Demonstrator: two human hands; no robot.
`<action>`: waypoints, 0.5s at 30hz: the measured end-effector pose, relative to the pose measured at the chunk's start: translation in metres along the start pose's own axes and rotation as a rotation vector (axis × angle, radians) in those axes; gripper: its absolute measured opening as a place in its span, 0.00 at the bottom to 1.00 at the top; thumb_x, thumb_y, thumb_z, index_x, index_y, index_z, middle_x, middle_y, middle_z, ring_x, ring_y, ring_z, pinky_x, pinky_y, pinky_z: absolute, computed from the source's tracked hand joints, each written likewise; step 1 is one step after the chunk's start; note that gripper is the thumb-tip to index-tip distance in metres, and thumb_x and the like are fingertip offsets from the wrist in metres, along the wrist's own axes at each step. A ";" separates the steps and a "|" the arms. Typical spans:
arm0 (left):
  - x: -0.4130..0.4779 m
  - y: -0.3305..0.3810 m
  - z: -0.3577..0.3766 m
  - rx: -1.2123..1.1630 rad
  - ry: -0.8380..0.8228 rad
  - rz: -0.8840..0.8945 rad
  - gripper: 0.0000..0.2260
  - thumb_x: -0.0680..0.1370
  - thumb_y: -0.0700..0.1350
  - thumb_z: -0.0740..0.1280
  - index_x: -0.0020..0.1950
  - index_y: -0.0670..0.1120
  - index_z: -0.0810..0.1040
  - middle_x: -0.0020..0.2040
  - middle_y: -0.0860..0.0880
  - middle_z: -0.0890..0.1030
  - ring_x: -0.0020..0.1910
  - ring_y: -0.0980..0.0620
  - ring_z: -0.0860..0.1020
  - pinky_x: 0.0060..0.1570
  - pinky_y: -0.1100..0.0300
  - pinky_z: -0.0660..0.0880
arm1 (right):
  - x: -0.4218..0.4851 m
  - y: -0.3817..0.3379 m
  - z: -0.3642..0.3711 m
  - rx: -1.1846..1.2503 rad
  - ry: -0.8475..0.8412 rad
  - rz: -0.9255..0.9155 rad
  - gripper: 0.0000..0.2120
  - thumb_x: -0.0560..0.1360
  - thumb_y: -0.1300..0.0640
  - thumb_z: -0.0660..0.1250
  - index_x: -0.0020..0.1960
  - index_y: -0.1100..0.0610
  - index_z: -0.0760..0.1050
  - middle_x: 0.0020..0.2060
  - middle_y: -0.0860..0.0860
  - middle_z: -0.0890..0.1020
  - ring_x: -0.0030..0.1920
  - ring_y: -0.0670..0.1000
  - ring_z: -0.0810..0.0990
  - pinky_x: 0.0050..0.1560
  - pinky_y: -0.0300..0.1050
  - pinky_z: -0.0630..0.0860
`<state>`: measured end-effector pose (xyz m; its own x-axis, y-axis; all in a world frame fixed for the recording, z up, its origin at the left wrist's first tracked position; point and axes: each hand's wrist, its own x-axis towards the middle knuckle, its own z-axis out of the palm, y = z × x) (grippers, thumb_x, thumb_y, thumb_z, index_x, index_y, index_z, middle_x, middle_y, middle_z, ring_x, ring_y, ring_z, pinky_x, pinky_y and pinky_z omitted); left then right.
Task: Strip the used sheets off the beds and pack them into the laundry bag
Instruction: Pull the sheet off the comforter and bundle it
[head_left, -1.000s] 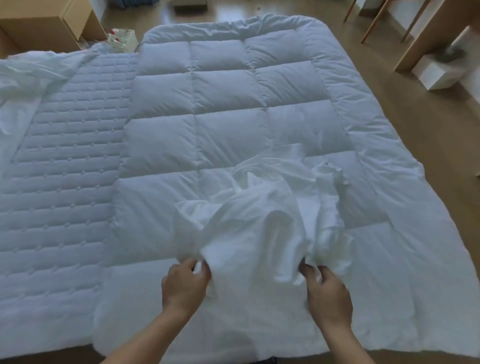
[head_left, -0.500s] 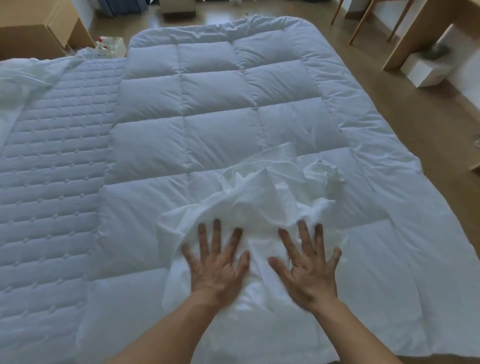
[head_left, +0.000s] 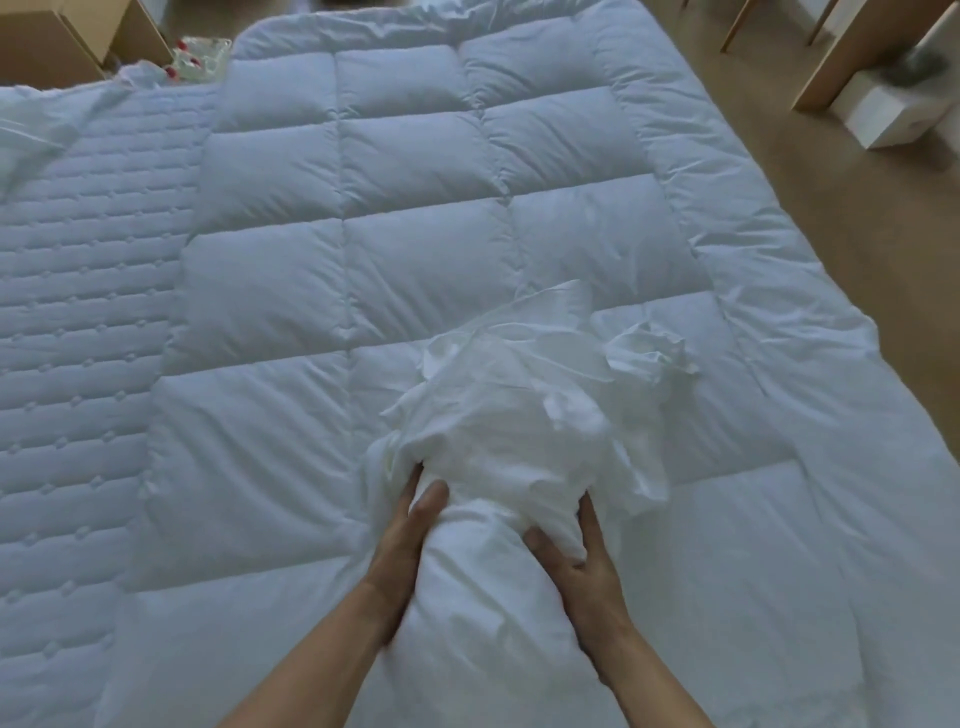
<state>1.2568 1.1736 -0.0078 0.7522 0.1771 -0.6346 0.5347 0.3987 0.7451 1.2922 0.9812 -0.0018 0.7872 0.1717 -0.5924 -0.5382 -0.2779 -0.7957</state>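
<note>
Crumpled white sheet (head_left: 519, 431) lies bunched on the bed, approx centre & toward the near edge, on top of a puffy white duvet (head_left: 415, 234) w/ box-stitched squares. Both hands clasp the bundle's near end, one per side. The left hand (head_left: 405, 535) is on the left flank, thumb over the top, fingers (head_left: 414, 475) curled into the cloth & mostly hidden. The right hand (head_left: 589, 564) is on the right flank, thumb pressed into the front, fingers (head_left: 589, 512) wrapped up along the side. Cloth bulges btw the two palms; the sheet's far end flares loose & wrinkled toward the right.

Duvet covers most of the bed, its right edge lying rumpled beside the pale-brown wood floor (head_left: 857, 234). Left of the duvet is a bare quilted mattress pad (head_left: 78, 312) w/ rows of small tufts. More loose white fabric (head_left: 31, 130) is heaped at the far-left edge.

Far-left corner has a tan box-like unit (head_left: 62, 36); can't tell if wood or card. Just beside it is a clear container (head_left: 200, 54) w/ red bits, too blurry to identify. Far right, a white box (head_left: 893, 114) sits on the floor against a wooden panel (head_left: 831, 67), w/ slim wooden legs (head_left: 737, 26) further back. Light is dim, bluish on the bedding.
</note>
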 end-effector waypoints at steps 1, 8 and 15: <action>0.003 0.011 0.004 -0.029 -0.032 0.034 0.36 0.66 0.69 0.73 0.72 0.62 0.72 0.69 0.52 0.78 0.67 0.47 0.77 0.69 0.43 0.70 | 0.000 -0.010 -0.004 0.017 0.025 -0.056 0.50 0.55 0.28 0.74 0.71 0.25 0.54 0.67 0.37 0.73 0.61 0.44 0.76 0.55 0.38 0.73; 0.010 0.008 0.014 0.450 0.121 -0.041 0.46 0.60 0.80 0.59 0.75 0.62 0.66 0.65 0.55 0.77 0.67 0.47 0.75 0.64 0.53 0.70 | 0.010 0.000 -0.016 -0.425 0.103 0.058 0.62 0.47 0.13 0.58 0.77 0.29 0.43 0.73 0.52 0.66 0.71 0.59 0.69 0.65 0.55 0.70; 0.004 0.020 0.055 1.042 0.550 0.594 0.33 0.74 0.54 0.61 0.78 0.50 0.57 0.80 0.42 0.57 0.79 0.39 0.54 0.74 0.41 0.57 | 0.025 0.017 -0.015 -0.963 0.354 -0.327 0.53 0.60 0.15 0.53 0.73 0.50 0.62 0.81 0.55 0.50 0.81 0.60 0.47 0.68 0.76 0.55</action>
<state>1.2917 1.1332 0.0157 0.8525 0.5220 0.0260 0.4092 -0.6976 0.5881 1.3072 0.9665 -0.0276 0.9754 0.1330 -0.1757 0.0567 -0.9220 -0.3830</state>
